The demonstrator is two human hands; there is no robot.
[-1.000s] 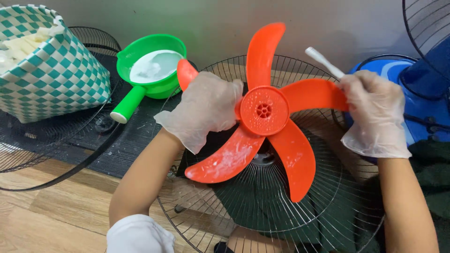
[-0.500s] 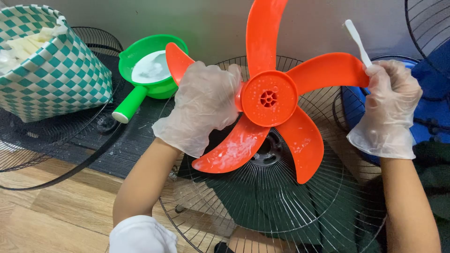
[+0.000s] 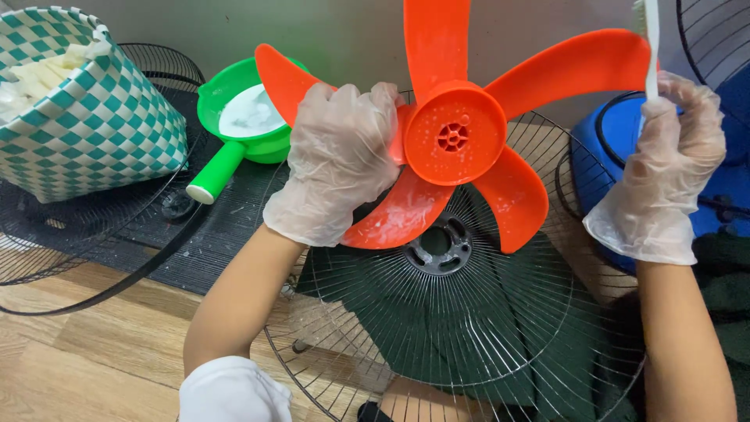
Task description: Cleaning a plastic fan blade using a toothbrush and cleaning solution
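Orange fan blade (image 3: 457, 137) is held up, lifted clear of the wire fan guard (image 3: 469, 328) lying flat under it, hub face toward the camera. Five blades; white soapy smears on the lower-left one, top one runs out of frame

Left hand (image 3: 340, 164), clear glove, is clamped on the fan blade just left of the hub, fingers wrapped over a blade root, so this hand carries the whole piece

Right hand (image 3: 664, 168), also gloved, is closed around the handle of a white brush (image 3: 650, 47), right of the fan blade. Brush stands near vertical, head up at the frame top, touching or just beside the tip of the upper-right blade; can't tell if there's contact

Key relation: that upper-right blade has its long axis running from the hub up and right, straight at the right hand. Tip is the nearest part to the brush; hub is well left of it. Right hand is nearer the blade tip, left hand nearer the hub

Around the fan blade:
- green plastic scoop (image 3: 242, 117) with white soapy liquid, left of it, behind the left hand
- green-and-white checked basket (image 3: 94, 117), further left, pale stuff inside
- blue fan body (image 3: 617, 141), right, behind the right hand
- second wire guard (image 3: 70, 242) on the wooden floor, lower left
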